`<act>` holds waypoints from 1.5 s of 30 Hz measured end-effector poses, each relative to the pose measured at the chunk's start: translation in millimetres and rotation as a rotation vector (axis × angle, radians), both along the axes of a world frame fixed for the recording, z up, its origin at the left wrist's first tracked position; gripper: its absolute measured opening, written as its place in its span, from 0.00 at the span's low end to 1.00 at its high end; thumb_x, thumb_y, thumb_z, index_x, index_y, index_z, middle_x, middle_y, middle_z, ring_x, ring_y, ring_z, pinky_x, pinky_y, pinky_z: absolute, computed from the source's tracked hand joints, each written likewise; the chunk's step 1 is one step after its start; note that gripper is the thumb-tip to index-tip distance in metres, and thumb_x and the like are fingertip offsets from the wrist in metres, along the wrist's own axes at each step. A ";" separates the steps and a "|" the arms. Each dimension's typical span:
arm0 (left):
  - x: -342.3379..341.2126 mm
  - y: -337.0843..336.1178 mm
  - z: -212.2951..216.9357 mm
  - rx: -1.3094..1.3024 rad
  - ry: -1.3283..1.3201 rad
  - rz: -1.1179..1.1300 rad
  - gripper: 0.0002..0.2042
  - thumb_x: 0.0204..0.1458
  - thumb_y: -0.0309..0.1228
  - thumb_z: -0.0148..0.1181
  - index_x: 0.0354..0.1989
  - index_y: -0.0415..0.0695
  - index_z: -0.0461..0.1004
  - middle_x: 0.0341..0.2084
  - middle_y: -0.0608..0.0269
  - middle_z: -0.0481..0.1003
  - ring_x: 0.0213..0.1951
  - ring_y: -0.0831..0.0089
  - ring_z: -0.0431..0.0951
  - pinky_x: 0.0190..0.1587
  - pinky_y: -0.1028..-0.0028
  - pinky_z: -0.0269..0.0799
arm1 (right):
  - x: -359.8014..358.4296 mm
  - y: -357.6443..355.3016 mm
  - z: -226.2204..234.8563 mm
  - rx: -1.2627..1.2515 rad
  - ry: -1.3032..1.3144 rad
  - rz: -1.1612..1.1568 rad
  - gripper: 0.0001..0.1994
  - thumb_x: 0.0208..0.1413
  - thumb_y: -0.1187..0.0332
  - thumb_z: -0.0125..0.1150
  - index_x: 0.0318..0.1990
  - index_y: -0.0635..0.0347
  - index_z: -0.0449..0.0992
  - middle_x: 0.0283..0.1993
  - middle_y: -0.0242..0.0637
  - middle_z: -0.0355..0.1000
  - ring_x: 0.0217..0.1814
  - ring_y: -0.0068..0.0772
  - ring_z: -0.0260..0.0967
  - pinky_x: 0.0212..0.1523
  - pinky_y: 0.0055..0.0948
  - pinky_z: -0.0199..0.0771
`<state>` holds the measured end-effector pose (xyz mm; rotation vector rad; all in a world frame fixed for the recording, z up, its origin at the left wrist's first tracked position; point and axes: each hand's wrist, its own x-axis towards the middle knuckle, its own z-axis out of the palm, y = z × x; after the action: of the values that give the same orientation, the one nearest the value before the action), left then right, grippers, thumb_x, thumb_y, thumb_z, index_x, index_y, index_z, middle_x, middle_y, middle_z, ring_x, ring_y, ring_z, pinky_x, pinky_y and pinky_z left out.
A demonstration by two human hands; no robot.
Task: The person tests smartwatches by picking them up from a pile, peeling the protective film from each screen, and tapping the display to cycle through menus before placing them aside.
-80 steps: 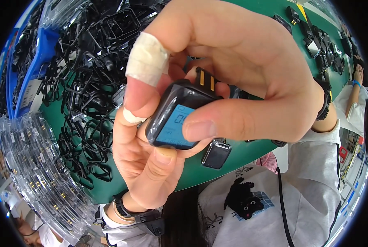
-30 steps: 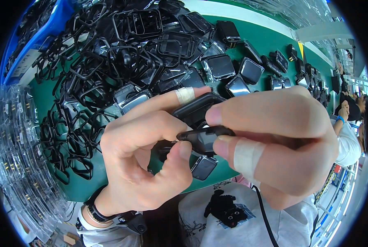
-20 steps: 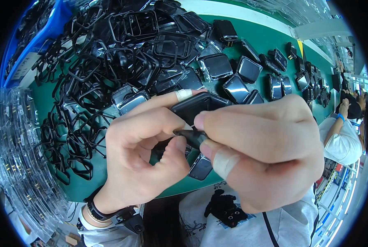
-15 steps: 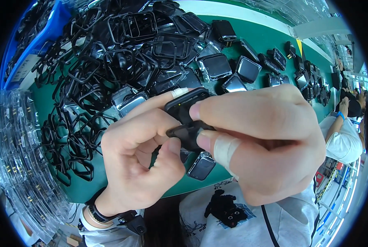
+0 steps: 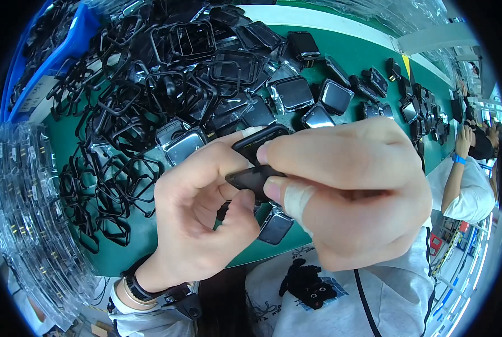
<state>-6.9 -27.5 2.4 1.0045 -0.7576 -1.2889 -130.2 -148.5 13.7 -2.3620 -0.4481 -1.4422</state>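
Observation:
Both my hands are raised over the green table, close together around a black smartwatch case (image 5: 260, 139) with rounded corners. A dark, thin, glossy piece (image 5: 246, 179) sticks out just below it; whether the two are joined is hidden by the fingers. My left hand (image 5: 200, 219) supports the case from the left, its fingers curled and its taped index finger behind the case. My right hand (image 5: 363, 191) pinches from the right, index fingertip by the case and taped thumb on the thin piece. Beneath the hands lies another smartwatch (image 5: 275, 227).
Black watch frames (image 5: 119, 174) lie tangled on the green table (image 5: 352, 50) at left. Film-wrapped watches (image 5: 291, 93) lie beyond my hands, with more toward the right. A blue bin (image 5: 54, 67) stands far left above stacked clear plastic trays (image 5: 32, 224). Another person (image 5: 467, 185) sits at right.
My left hand has shifted slightly right, and my right hand slightly left. The case has tilted a little and more of the thin piece shows. The person at right has raised a forearm.

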 end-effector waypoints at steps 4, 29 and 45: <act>1.3 3.7 -8.5 -0.063 -0.007 -0.006 0.13 0.40 0.10 0.43 0.36 0.27 0.66 0.31 0.62 0.67 0.31 0.86 0.67 0.38 0.85 0.65 | 0.8 0.7 -2.1 -0.070 0.011 -0.004 0.16 0.15 0.89 0.58 0.08 0.62 0.58 0.24 0.36 0.68 0.26 0.40 0.74 0.18 0.22 0.77; 14.7 -1.1 -5.5 -0.096 -0.278 -0.080 0.12 0.44 0.13 0.43 0.37 0.28 0.69 0.40 0.53 0.69 0.32 0.84 0.71 0.34 0.85 0.66 | -7.2 -14.6 4.9 -0.128 0.160 0.084 0.16 0.18 0.85 0.62 0.11 0.60 0.57 0.28 0.39 0.66 0.29 0.48 0.74 0.14 0.25 0.73; -2.4 -5.0 -2.6 -0.122 0.185 0.046 0.24 0.52 0.14 0.41 0.59 0.30 0.49 0.53 0.45 0.62 0.56 0.61 0.66 0.56 0.54 0.65 | -22.3 -17.3 33.4 0.667 0.635 -0.023 0.18 0.42 0.80 0.67 0.42 0.71 0.68 0.41 0.43 0.66 0.31 0.24 0.66 0.25 0.19 0.63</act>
<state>-9.3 -32.5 -0.2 0.7887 -0.6586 -1.2611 -152.5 -165.8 47.1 -2.0836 0.2040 -0.6215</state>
